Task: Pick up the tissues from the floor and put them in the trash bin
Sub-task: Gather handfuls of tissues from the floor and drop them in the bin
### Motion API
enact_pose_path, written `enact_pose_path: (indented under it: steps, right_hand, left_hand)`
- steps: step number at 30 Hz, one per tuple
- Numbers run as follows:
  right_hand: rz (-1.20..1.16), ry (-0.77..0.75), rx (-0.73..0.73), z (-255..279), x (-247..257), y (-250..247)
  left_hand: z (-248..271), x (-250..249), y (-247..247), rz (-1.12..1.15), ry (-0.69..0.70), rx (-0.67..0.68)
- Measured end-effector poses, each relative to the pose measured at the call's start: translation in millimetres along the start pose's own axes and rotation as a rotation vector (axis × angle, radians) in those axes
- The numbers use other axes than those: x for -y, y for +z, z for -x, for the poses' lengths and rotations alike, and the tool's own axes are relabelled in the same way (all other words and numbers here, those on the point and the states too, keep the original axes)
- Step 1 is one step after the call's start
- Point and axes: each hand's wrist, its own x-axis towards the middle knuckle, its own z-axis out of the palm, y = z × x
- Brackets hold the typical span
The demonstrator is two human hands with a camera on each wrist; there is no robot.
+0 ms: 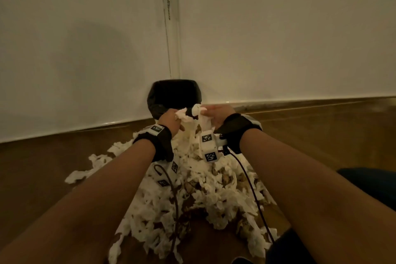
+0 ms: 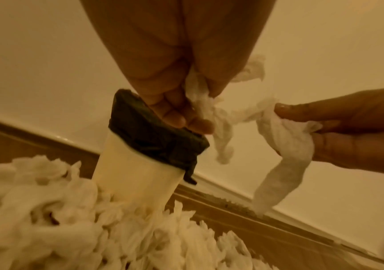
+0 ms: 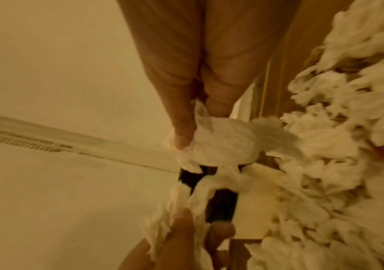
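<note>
A big heap of white tissues (image 1: 205,191) covers the wooden floor in front of me. The trash bin (image 1: 174,97), white with a black liner (image 2: 156,135), stands in the corner just behind the heap. My left hand (image 1: 171,119) grips a crumpled tissue strip (image 2: 200,95) close to the bin's near rim. My right hand (image 1: 216,117) pinches another tissue (image 3: 223,142) between thumb and fingers, level with the left hand. The two held pieces join in a twisted strand (image 2: 239,113) between the hands, and a loose tail (image 2: 281,175) hangs from the right hand.
White walls (image 1: 278,28) meet in the corner behind the bin, with a skirting strip (image 1: 321,102) along the floor. Bare wooden floor (image 1: 38,167) lies left and right of the heap. Black cables (image 1: 250,186) trail from my wristbands over the tissues.
</note>
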Motion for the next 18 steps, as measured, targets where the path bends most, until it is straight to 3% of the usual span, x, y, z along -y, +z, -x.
enact_pose_path:
  steps: [4, 7, 12, 15, 18]
  right_hand:
    - [-0.130, -0.093, -0.044, 6, 42, 27]
    - [-0.081, -0.183, -0.081, 1, 67, 32]
    - [0.067, -0.287, -0.260, -28, 83, 25]
    - [0.076, -0.238, -0.247, -46, 80, 32]
    - [0.087, -0.269, -0.190, -65, 78, 41]
  left_hand:
    - [4, -19, -44, -0.180, 0.029, -0.006]
    - [-1, -19, -67, -0.035, 0.049, -0.096]
    - [-20, -12, -80, 0.220, -0.002, -0.253]
    - [-42, -11, -76, 0.429, -0.056, -0.281]
    - [-59, -12, -76, 0.358, -0.081, -0.283]
